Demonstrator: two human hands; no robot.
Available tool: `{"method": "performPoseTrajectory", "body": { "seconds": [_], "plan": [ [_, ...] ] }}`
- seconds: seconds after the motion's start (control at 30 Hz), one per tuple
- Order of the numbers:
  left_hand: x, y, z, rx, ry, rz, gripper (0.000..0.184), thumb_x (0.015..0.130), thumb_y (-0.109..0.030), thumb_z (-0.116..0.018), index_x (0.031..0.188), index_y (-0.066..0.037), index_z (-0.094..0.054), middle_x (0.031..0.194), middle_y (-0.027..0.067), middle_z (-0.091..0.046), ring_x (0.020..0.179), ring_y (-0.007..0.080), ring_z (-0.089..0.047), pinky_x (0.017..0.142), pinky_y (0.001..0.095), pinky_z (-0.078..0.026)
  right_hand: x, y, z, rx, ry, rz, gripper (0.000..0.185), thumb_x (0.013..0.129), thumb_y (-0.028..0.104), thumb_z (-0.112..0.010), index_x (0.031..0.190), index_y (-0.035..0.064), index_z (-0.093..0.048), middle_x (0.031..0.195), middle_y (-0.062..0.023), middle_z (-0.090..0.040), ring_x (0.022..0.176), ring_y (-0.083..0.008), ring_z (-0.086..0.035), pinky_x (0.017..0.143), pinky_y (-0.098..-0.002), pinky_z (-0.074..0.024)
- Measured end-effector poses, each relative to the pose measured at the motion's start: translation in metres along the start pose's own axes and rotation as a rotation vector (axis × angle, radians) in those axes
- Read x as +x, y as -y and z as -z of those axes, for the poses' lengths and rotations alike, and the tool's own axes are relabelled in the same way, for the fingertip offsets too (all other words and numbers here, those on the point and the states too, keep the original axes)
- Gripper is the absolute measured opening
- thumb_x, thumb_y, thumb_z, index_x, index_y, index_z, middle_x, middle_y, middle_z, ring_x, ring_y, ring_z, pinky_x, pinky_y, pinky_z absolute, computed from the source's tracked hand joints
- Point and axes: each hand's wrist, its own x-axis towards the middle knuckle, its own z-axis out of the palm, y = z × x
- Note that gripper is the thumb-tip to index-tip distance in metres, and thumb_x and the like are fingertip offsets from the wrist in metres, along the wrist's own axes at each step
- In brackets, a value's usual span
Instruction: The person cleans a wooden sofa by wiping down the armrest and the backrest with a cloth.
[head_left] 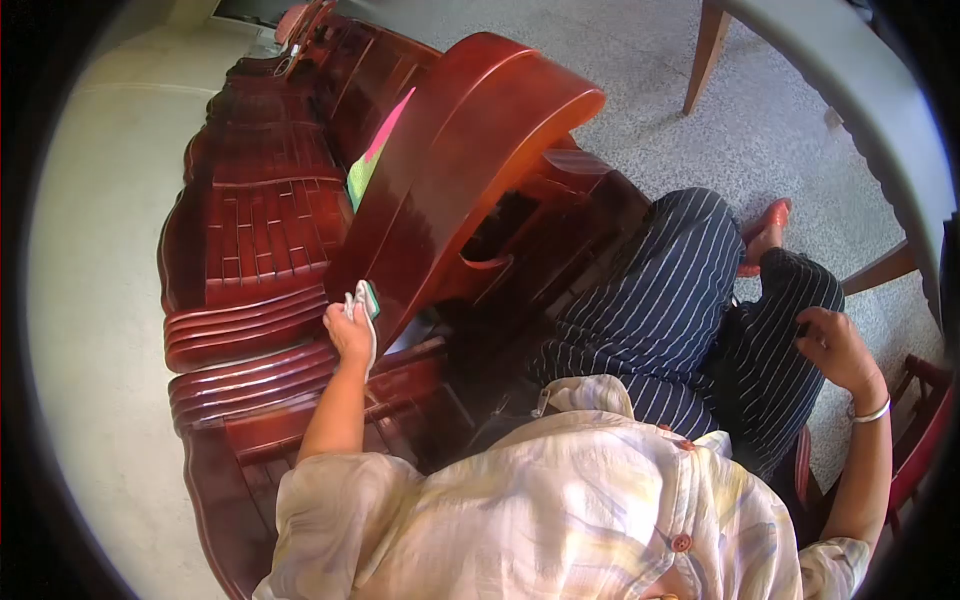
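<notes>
My left hand (348,330) is closed on a whitish cloth (367,303) with a green patch at its edge. The cloth is at the near end of a broad, glossy red-brown wooden armrest (430,170), and part of it hangs down beside my wrist. On the other side, my right hand (838,348) is at my knee in dark striped trousers (670,270). Its fingers are loosely bent and apart, with nothing visible in them. A pale bracelet (872,412) circles that wrist.
A slatted wooden bench (265,235) runs along the pale wall (105,260). Something pink and green (372,160) shows behind the armrest. A covered table (850,70) stands at the upper right on speckled floor (640,80). A red chair (920,430) is at the right.
</notes>
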Motion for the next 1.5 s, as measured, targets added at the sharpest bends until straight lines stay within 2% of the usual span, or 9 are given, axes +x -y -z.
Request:
{"method": "performPoseTrajectory", "body": {
  "seconds": [0.17,0.37,0.7,0.9,1.0,1.17,1.23,1.37,1.5],
  "plan": [
    [0.037,-0.018,-0.025,0.055,-0.080,0.239,0.034,0.072,-0.020,-0.064,0.096,-0.002,-0.047,0.099,0.0192,-0.048,0.093,0.0342,-0.048,0.081,0.0416,-0.039,0.000,0.004,0.000,-0.023,0.003,-0.051,0.025,0.064,0.002,-0.061,0.088,-0.0040,-0.054,0.056,-0.0115,-0.051,0.050,-0.0182,-0.052,0.049,-0.0282,-0.0400],
    [0.083,-0.105,-0.027,-0.035,-0.058,0.518,0.043,0.076,-0.031,-0.059,0.105,-0.002,-0.047,0.112,0.0202,-0.046,0.102,0.0348,-0.048,0.085,0.0431,-0.040,0.001,-0.003,-0.002,-0.035,-0.021,-0.050,0.025,0.065,0.004,-0.060,0.088,-0.0038,-0.054,0.057,-0.0109,-0.052,0.052,-0.0178,-0.052,0.049,-0.0286,-0.0399],
    [0.151,-0.258,-0.034,-0.159,0.015,0.301,0.045,0.078,-0.032,-0.056,0.108,0.000,-0.046,0.112,0.0195,-0.047,0.103,0.0339,-0.048,0.085,0.0425,-0.041,0.004,-0.007,0.000,-0.014,0.015,-0.136,0.025,0.066,0.004,-0.060,0.089,-0.0030,-0.054,0.054,-0.0110,-0.048,0.048,-0.0172,-0.048,0.047,-0.0297,-0.0374],
    [0.161,-0.348,-0.034,-0.238,0.051,0.005,0.048,0.076,-0.034,-0.056,0.107,0.001,-0.045,0.111,0.0209,-0.046,0.106,0.0340,-0.046,0.085,0.0434,-0.041,0.004,-0.003,0.003,0.029,0.013,-0.073,0.024,0.066,0.005,-0.060,0.088,-0.0029,-0.054,0.054,-0.0120,-0.049,0.047,-0.0186,-0.048,0.045,-0.0303,-0.0366],
    [0.147,-0.378,-0.031,-0.241,0.003,-0.260,0.041,0.074,-0.027,-0.058,0.103,-0.001,-0.047,0.109,0.0190,-0.047,0.103,0.0340,-0.046,0.083,0.0445,-0.040,0.003,-0.004,0.003,0.008,0.007,-0.035,0.024,0.066,0.005,-0.061,0.088,-0.0031,-0.055,0.054,-0.0130,-0.050,0.048,-0.0190,-0.050,0.046,-0.0305,-0.0369],
    [0.129,-0.384,-0.036,-0.410,-0.057,-0.679,0.048,0.065,-0.025,-0.067,0.100,0.000,-0.045,0.102,0.0186,-0.048,0.099,0.0333,-0.046,0.083,0.0401,-0.039,-0.001,0.001,0.005,0.013,0.011,-0.043,0.024,0.066,0.006,-0.063,0.086,-0.0031,-0.055,0.054,-0.0132,-0.051,0.048,-0.0194,-0.052,0.047,-0.0305,-0.0386],
    [0.109,-0.376,-0.026,-0.523,-0.127,-0.729,0.051,0.061,-0.025,-0.070,0.098,0.000,-0.045,0.097,0.0189,-0.048,0.096,0.0327,-0.044,0.083,0.0385,-0.037,-0.001,0.006,0.009,0.005,0.027,-0.066,0.023,0.066,0.006,-0.063,0.086,-0.0030,-0.056,0.054,-0.0132,-0.052,0.049,-0.0197,-0.052,0.047,-0.0307,-0.0391],
    [0.102,-0.325,-0.019,-0.515,-0.130,-0.504,0.054,0.057,-0.026,-0.074,0.095,-0.001,-0.045,0.092,0.0168,-0.047,0.093,0.0307,-0.044,0.082,0.0379,-0.035,-0.003,0.011,0.011,-0.006,0.052,-0.110,0.024,0.066,0.006,-0.063,0.086,-0.0030,-0.057,0.056,-0.0132,-0.054,0.051,-0.0205,-0.054,0.049,-0.0307,-0.0407],
    [0.125,-0.224,-0.039,-0.558,-0.139,-0.227,0.053,0.057,-0.024,-0.074,0.096,-0.002,-0.045,0.093,0.0180,-0.052,0.089,0.0316,-0.051,0.080,0.0374,-0.039,-0.003,0.008,0.010,0.023,0.042,-0.076,0.024,0.066,0.006,-0.063,0.087,-0.0030,-0.057,0.057,-0.0130,-0.054,0.052,-0.0206,-0.055,0.050,-0.0301,-0.0418]
  ]
}}
